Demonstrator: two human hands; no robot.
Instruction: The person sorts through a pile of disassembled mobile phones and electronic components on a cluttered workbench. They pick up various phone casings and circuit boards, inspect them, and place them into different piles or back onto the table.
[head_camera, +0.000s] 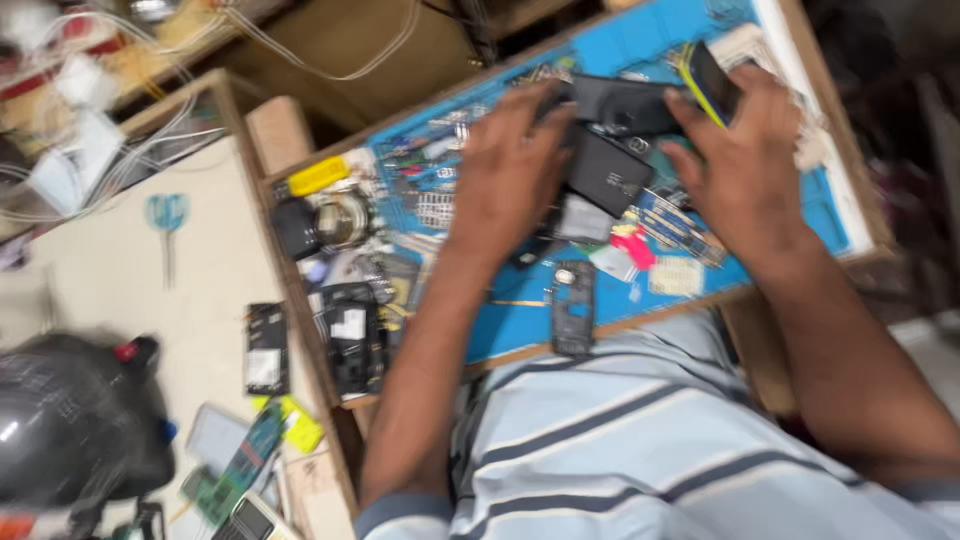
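We are at the blue work mat (780, 200) that fills the upper right of the frame, both hands down among loose phone parts. Our left hand (510, 170), at upper centre, lies palm down with its fingers spread flat over a dark phone body (608, 170) just right of it, the fingertips reaching up onto a long black casing (620, 105) above; whether they pinch anything we cannot tell, as the frame is blurred by motion. Our right hand (745, 165), in the upper right, curls its fingers around a small phone with a yellow edge (712, 80), held tilted at the top of the frame, while its thumb side presses toward the same black casing. By our judgement we are at the sorting and picking stage: one handset already taken up, the other hand steadying or feeling for the next piece on the mat. The next move seems to call for a firm pinch on the dark phone body without sweeping aside the small parts about it, namely a pink piece (638, 250) and thin strips just below the hands. Lower centre, near the mat's front edge, lies a bare phone frame (574, 308), apart from both hands. At left, on the pale table (120, 270), blue-handled scissors (167, 222) lie well away, and a green circuit board (240, 470) sits at lower left
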